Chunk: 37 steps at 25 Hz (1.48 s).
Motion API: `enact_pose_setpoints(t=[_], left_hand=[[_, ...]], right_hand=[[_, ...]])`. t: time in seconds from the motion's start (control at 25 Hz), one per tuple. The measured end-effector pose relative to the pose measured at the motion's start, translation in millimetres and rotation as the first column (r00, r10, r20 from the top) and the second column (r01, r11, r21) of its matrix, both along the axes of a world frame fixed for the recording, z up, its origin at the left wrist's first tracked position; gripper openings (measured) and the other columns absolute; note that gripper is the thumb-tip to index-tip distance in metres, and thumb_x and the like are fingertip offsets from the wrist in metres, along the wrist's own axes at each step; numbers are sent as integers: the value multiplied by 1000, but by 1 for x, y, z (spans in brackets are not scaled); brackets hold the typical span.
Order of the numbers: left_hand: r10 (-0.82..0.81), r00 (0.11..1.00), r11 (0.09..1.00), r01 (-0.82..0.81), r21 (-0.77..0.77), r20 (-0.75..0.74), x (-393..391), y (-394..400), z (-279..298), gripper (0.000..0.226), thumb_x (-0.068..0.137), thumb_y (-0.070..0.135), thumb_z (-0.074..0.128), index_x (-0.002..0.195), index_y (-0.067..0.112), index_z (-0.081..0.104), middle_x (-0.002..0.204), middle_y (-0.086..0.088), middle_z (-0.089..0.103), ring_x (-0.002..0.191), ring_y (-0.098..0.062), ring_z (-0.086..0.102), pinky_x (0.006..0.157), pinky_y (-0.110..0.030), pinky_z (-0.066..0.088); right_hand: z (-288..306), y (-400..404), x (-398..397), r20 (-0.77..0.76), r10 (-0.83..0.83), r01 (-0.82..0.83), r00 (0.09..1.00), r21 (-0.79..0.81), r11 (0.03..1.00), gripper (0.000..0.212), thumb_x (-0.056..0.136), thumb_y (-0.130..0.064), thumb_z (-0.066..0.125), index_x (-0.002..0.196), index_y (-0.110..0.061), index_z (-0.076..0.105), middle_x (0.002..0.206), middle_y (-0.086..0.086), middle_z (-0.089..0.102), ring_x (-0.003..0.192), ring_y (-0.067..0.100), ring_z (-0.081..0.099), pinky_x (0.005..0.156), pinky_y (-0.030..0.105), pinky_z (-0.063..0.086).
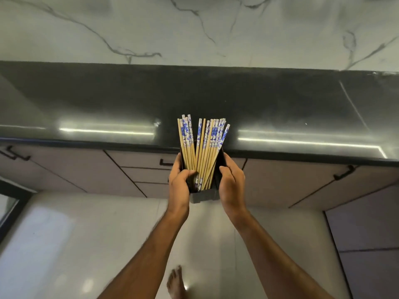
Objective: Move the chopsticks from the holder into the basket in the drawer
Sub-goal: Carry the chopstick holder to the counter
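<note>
Holding the holder (pixel 204 192) between both palms, you have it lifted off the table (pixel 194 100), just in front of its near edge and over the floor (pixel 86 234). Your left hand (pixel 180 182) wraps the holder's left wall with its thumb curled over the rim toward the chopsticks (pixel 201 145); your right hand (pixel 232 184) closes around the right wall, thumb hooked over that side. Both hands grip the holder, not the sticks themselves.

The chopsticks all stand inside the holder, fanned away from you in two loose clusters, patterned blue-and-white ends up. None has been taken out.

Every drawer front (pixel 149 174) visible behind the holder, under the table edge, looks closed, and no basket is in view. So I judge this to be the carrying stage, with the transfer itself not begun.

Next you will probably need a free hand: set the holder down or support it with one hand, pull the right drawer open by its handle (pixel 166 162), and find the basket. Keep the holder upright meanwhile, since the fanned sticks sit loosely and could spill if it tips forward.
</note>
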<state>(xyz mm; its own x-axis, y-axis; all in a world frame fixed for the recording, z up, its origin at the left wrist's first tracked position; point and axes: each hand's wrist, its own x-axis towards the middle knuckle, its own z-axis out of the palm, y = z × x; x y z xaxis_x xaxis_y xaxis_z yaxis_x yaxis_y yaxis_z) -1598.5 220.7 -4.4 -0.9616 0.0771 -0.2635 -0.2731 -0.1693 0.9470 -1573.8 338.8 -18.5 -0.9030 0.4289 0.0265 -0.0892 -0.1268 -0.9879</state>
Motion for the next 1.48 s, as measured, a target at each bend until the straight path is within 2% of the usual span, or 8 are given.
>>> enact_pose_setpoints(t=[0.12,0.28,0.36,0.56,0.84,1.0,1.4,1.48], left_hand=[[-19,1000,1000,20,23,-22,-82,-21,-1,56,99,0,43,150,22,45,131,0,67,120,-16,64,105,-47,52],[-51,998,998,50,-32,-42,-171,-39,-9,58,98,2,44,154,19,42,127,3,67,115,-9,64,107,-44,51],[-70,997,997,68,-44,-33,-206,-44,-16,58,98,4,44,154,19,41,133,-2,65,121,-15,62,109,-48,48],[-128,990,990,125,-59,-53,-275,-50,-29,47,97,10,42,139,26,58,126,0,69,120,-20,64,102,-47,54],[-159,982,987,157,-23,-103,-332,-35,-37,44,95,16,42,132,23,64,120,2,74,113,-13,69,96,-39,58],[-120,988,993,121,9,-101,-354,-24,-40,44,96,12,42,131,19,66,119,0,75,112,-16,70,91,-34,60],[-82,995,996,80,-36,-54,-376,-13,-40,41,97,12,45,134,13,62,123,-8,72,115,-24,68,102,-50,54],[-82,993,996,78,-42,-89,-372,-14,-36,38,99,19,46,131,14,65,122,-7,72,116,-22,68,103,-49,53]], right_hand=[[-3,-21,-79,-51,-23,22,998,-7,1000,48,99,-1,33,118,-26,69,111,-13,75,110,7,69,81,16,56],[-13,-39,-166,-17,-67,66,998,-24,998,46,100,-4,33,125,-18,69,115,-6,75,112,10,69,84,22,58],[-17,-44,-197,-2,-79,79,997,9,997,46,100,-5,33,124,-18,69,114,-6,75,110,9,69,83,22,58],[-19,-48,-255,56,-118,116,991,41,992,44,100,-5,33,119,-17,71,107,-2,76,102,11,72,80,26,61],[-17,-38,-306,113,-187,178,976,87,980,40,101,-8,34,110,-18,72,101,-3,76,97,9,72,77,24,60],[-16,-30,-328,116,-199,188,973,94,978,41,100,-9,34,109,-18,73,103,-2,75,99,10,72,85,32,61],[-10,-17,-341,157,-142,124,977,117,985,34,98,-14,39,106,-19,72,102,-4,75,97,7,71,92,43,59],[-9,-15,-340,145,-116,94,983,149,984,31,98,-24,43,115,-24,70,114,-6,73,109,5,67,102,43,54]])
